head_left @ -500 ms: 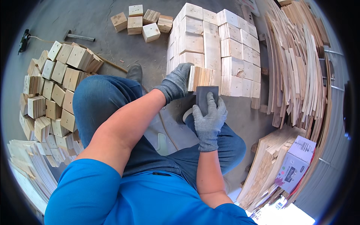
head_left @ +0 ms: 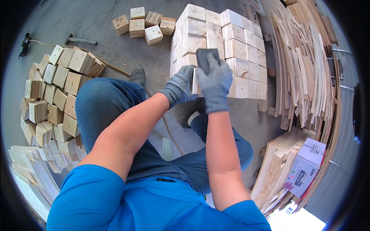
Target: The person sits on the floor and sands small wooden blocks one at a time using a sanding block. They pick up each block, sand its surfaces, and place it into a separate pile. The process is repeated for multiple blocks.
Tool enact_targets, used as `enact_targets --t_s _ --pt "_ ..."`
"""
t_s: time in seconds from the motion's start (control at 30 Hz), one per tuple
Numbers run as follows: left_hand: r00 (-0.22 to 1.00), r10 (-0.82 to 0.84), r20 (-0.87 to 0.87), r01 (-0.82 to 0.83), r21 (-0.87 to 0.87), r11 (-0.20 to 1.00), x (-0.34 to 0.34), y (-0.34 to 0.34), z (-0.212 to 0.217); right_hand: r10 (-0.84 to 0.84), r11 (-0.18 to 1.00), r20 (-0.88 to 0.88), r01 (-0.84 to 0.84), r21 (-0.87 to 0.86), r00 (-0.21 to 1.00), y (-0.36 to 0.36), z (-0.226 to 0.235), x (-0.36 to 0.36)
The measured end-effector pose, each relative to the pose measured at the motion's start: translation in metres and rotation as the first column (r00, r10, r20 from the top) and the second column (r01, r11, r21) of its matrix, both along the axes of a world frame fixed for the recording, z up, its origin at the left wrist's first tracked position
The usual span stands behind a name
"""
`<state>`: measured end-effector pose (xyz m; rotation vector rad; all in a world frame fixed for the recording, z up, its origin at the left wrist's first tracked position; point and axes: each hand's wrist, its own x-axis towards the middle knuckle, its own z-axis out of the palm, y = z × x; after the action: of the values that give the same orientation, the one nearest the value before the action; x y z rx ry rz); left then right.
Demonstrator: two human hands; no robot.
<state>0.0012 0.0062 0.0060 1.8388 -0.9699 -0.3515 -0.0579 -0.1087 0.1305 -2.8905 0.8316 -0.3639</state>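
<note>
In its grey knit glove, my left hand [head_left: 179,85] grips a layered wooden block [head_left: 194,85] by its left side; only a narrow strip of the block shows. My right hand [head_left: 216,82], gloved alike, is closed on a dark grey sanding block [head_left: 202,58]. Together they cover most of the wooden block, the sanding block jutting past its far edge. Just beyond my hands rises a neat stack of pale wooden blocks [head_left: 246,50], which the sanding block overlaps in view.
Loose wooden blocks [head_left: 137,27] lie on the floor ahead, near a hammer [head_left: 81,40]. Piled blocks [head_left: 61,75] stand left, with a cord and a dark power tool [head_left: 24,45] beyond. Wood strips [head_left: 304,73] and a cardboard box [head_left: 304,169] line the right.
My right hand has pushed the sanding block forward, away from me, from the near edge of the wooden block to beyond its far edge. My left hand has barely moved.
</note>
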Motion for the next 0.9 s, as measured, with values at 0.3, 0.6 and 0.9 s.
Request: enact_targets --t_s 0.3,0.6,0.9 --pt "0.998 -0.032 -0.05 0.031 -0.025 0.999 -0.003 -0.007 -0.016 0.049 0.998 -0.028 -0.048 0.049 0.998 0.068 0.003 -0.125" --pt "0.999 -0.043 -0.004 0.043 -0.086 0.995 -0.005 -0.006 0.0 0.026 0.999 0.036 -0.024 -0.04 0.999 0.007 0.0 -0.021" --pt "0.999 -0.029 0.014 0.03 -0.049 0.998 -0.004 -0.008 0.0 -0.065 0.998 0.028 0.064 0.023 0.998 0.017 0.005 -0.047"
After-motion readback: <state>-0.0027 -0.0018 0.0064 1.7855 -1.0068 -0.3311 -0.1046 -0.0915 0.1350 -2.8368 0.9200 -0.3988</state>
